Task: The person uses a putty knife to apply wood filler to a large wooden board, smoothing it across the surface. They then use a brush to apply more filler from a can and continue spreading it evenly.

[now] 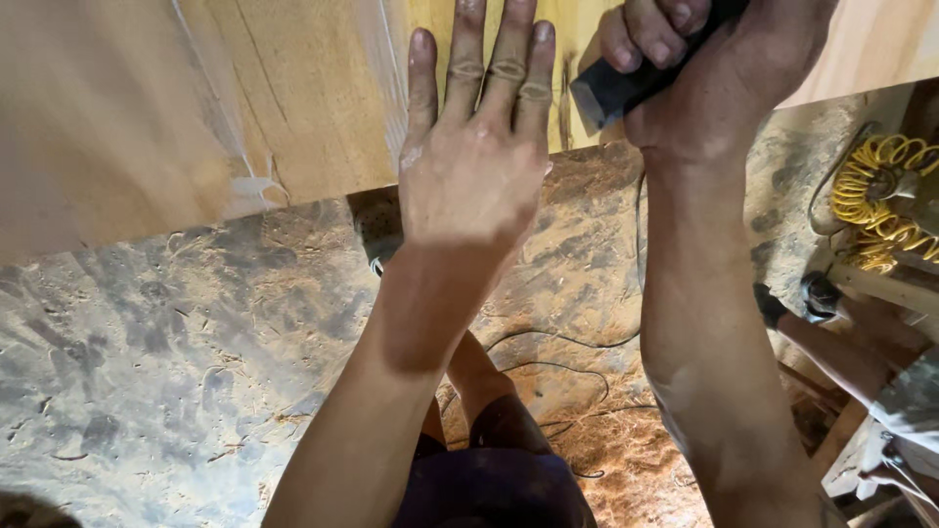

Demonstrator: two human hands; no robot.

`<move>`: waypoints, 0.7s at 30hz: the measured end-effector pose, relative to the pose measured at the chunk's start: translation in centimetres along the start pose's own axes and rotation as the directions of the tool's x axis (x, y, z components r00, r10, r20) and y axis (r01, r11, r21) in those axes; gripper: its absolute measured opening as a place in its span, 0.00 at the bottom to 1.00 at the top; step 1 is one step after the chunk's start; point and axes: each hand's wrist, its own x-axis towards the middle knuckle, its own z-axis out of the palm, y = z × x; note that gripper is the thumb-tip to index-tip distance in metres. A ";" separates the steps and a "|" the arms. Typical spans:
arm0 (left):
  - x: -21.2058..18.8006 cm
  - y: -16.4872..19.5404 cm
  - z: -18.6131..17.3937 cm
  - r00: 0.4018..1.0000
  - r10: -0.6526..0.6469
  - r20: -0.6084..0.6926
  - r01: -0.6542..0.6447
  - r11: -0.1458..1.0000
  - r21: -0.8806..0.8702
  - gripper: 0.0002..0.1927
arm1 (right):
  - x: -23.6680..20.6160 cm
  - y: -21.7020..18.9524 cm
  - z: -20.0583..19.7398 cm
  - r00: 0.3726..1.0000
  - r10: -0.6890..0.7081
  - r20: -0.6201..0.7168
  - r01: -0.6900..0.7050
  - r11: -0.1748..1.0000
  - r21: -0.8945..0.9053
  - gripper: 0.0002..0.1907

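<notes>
my left hand (476,147) lies flat and released on the pale wooden board (293,108), fingers spread, pressing it steady. my right hand (699,73) is clenched around a dark power tool (616,90) at the board's near edge. i think i should keep the flat hand well beside the tool and move evenly. no container shows here; only sawdust on the floor (166,381) and a yellow coiled hose (880,196).

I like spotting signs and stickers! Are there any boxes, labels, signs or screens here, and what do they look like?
None show: just the left hand flat on a pale wooden board, the right hand gripping a dark tool, and a yellow coiled hose above the sawdust-covered floor.
</notes>
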 end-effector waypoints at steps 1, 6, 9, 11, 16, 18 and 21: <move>-0.1 -0.1 -0.1 1.000 0.005 0.001 -0.005 1.000 -0.019 0.39 | 0.1 -0.1 0.2 1.000 0.000 -0.012 0.000 1.000 0.006 0.25; -0.2 -0.2 0.2 0.999 0.028 -0.036 -0.029 0.999 -0.036 0.36 | 0.5 0.3 0.8 0.998 -0.052 -0.039 0.050 0.998 -0.042 0.24; -0.1 -0.1 0.2 0.999 0.025 -0.027 -0.025 1.000 0.017 0.37 | 0.3 0.9 0.7 0.982 -0.164 0.089 0.179 0.963 -0.201 0.26; 0.0 -0.3 -0.1 1.000 0.014 -0.008 -0.015 0.995 -0.097 0.34 | 0.1 1.3 0.8 0.968 -0.227 0.109 0.249 0.931 -0.265 0.27; -0.5 -1.4 -2.2 0.997 0.063 0.052 -0.059 0.996 -0.073 0.42 | -1.0 1.2 2.1 0.973 -0.231 0.011 0.225 0.935 -0.275 0.24; -0.3 -1.5 -3.0 0.995 0.081 0.051 -0.076 0.993 -0.090 0.43 | -1.7 0.9 2.8 0.980 -0.199 -0.005 0.194 0.958 -0.212 0.23; 0.2 -1.3 -3.7 0.994 0.082 0.078 -0.074 0.992 -0.098 0.46 | -2.8 0.5 3.6 0.983 -0.175 -0.052 0.161 0.967 -0.196 0.22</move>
